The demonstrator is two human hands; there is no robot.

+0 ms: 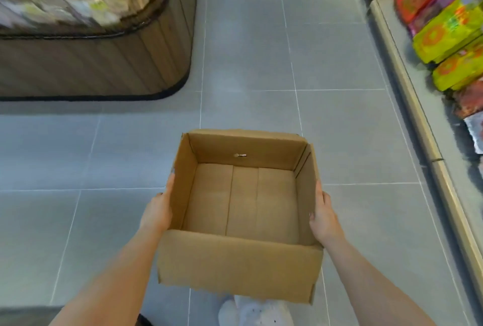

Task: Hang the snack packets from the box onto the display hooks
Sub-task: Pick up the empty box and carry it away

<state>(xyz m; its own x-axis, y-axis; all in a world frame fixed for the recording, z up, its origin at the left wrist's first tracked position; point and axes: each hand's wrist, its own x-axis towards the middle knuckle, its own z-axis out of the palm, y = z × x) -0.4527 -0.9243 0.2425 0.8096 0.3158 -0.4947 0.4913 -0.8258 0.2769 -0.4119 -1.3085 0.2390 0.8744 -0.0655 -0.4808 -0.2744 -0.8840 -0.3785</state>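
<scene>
I hold an open brown cardboard box [235,260] in front of me above the grey tiled floor. Its inside shows only bare cardboard, with no packets in it. My left hand [158,210] presses flat against the box's left wall from outside. My right hand [324,217] grips the right wall, thumb over the rim. Colourful snack packets [449,35] in orange, yellow-green and pink fill the shelf at the right edge. No display hooks are visible.
A rounded wooden display bin [109,64] with pale bagged goods stands at the upper left. The shelf's beige base edge [428,142] runs along the right. A grey tiled aisle [248,51] stretches ahead between them. A white shoe [251,312] shows below the box.
</scene>
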